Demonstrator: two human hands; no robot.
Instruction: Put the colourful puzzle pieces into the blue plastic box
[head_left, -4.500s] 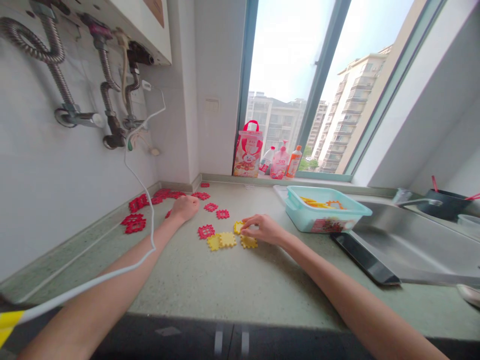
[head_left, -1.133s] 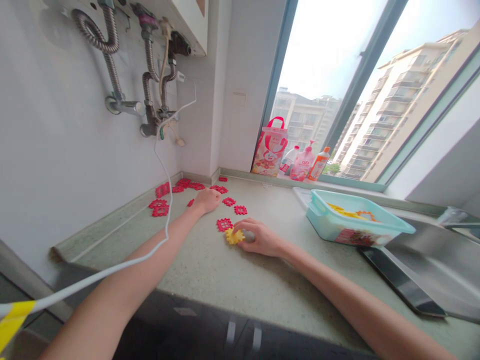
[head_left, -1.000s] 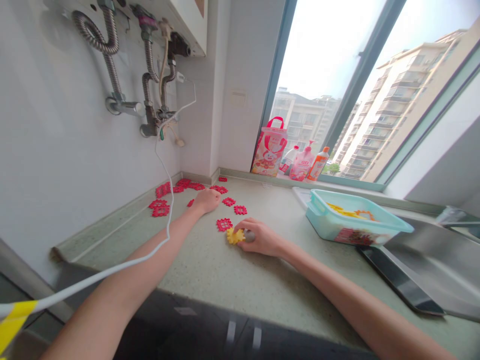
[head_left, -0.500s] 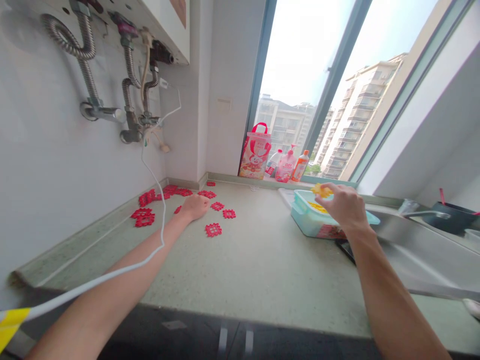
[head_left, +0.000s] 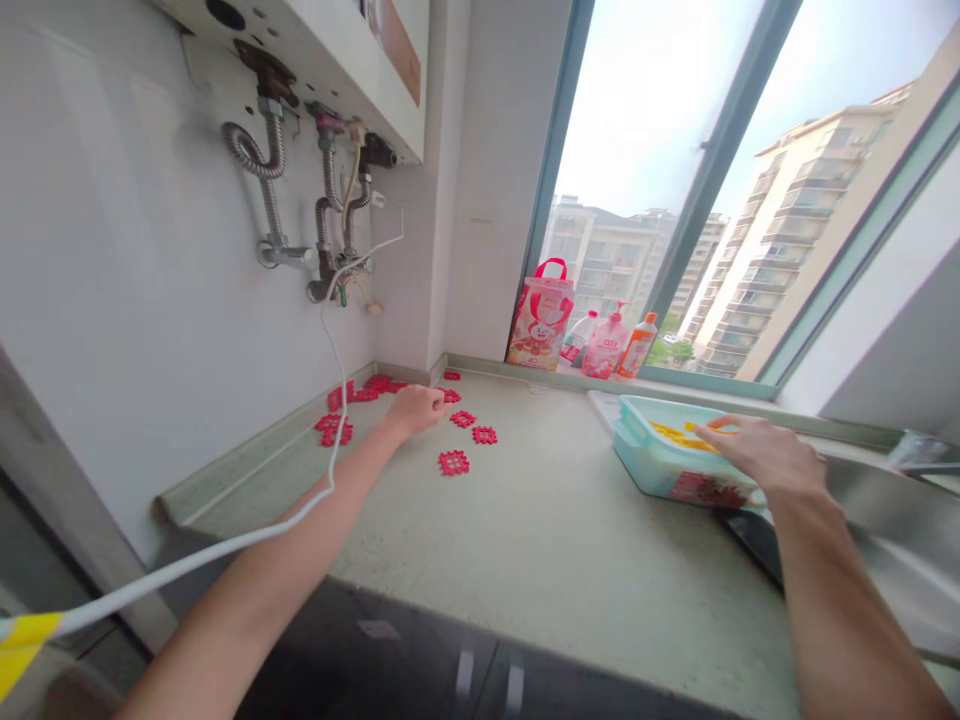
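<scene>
My left hand [head_left: 418, 410] is closed over the counter, among red square plastic interlocking pieces [head_left: 454, 462]. One red piece [head_left: 451, 396] shows just behind its fingers; what the fingers hold, if anything, is hidden. On the right, my right hand [head_left: 769, 455] pinches a yellow interlocking piece [head_left: 718, 428] just above the opening of a pale turquoise plastic tub [head_left: 634, 450]. Several more yellow pieces [head_left: 671, 432] lie inside it. Other red pieces [head_left: 335, 428] are scattered and heaped to the left, near the wall.
A white cable [head_left: 304, 515] hangs across my left forearm. A sink [head_left: 892, 540] and a dark flat object [head_left: 754, 540] are right of the tub. A pink bag [head_left: 541, 325], a pink pump bottle [head_left: 606, 345] and an orange bottle [head_left: 637, 347] stand on the windowsill. Metal pipes [head_left: 274, 205] stick out from the left wall.
My right hand has lowered toward the inside of the tub with the yellow piece. My left hand stays closed near the red pieces. The view has turned left.
</scene>
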